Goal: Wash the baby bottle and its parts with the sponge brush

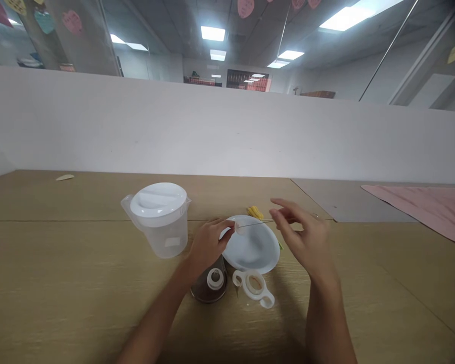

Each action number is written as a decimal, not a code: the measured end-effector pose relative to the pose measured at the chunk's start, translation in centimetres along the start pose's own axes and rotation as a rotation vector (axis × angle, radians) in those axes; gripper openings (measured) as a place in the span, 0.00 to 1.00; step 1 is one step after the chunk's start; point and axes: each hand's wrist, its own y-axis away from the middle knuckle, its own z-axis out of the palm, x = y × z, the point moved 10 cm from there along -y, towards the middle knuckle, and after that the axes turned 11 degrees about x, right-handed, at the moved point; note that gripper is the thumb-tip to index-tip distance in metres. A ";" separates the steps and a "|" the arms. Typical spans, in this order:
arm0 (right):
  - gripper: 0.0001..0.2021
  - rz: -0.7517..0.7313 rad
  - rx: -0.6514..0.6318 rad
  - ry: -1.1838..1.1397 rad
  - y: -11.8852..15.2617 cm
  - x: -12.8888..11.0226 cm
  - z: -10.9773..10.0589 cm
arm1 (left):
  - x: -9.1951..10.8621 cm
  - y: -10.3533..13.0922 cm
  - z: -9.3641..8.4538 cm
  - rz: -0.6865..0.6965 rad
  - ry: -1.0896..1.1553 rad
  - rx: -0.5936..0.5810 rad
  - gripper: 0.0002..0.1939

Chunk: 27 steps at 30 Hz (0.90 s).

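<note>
My left hand (211,239) pinches a small pale, translucent piece (239,228) over the left rim of a white oval bowl (252,247). A thin line runs from that piece toward my right hand (303,235), which is raised right of the bowl with thumb and fingers apart; whether it holds the line is unclear. Below my left hand lies a dark tray (208,290) bearing a small white round part (215,278). A white ring-shaped piece with two looped handles (255,285) sits in front of the bowl.
A translucent lidded pitcher (166,222) stands left of my left hand. Behind the bowl is a yellow object (255,212). Pink cloth (428,205) lies at the far right, and a pale flat piece (64,177) is at the back left. A white wall (227,136) borders the table.
</note>
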 end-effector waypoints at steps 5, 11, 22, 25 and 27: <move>0.09 0.009 0.245 0.057 0.0 0.1 -3.2 | 0.4 0.1 0.0 -0.015 0.012 -0.015 0.10; 0.10 -0.025 0.297 0.113 0.0 -0.4 -3.8 | 0.9 0.1 0.1 -0.020 0.000 -0.033 0.10; 0.11 -0.027 0.258 0.084 0.0 -0.9 -3.4 | 2.4 0.3 -1.0 0.010 0.038 -0.014 0.10; 0.12 0.000 0.281 0.066 0.1 -1.0 -3.5 | 3.1 0.3 -1.3 0.038 0.065 -0.005 0.10; 0.12 0.018 0.290 0.051 0.2 -0.9 -3.6 | 3.4 0.4 -1.6 0.050 0.076 0.013 0.09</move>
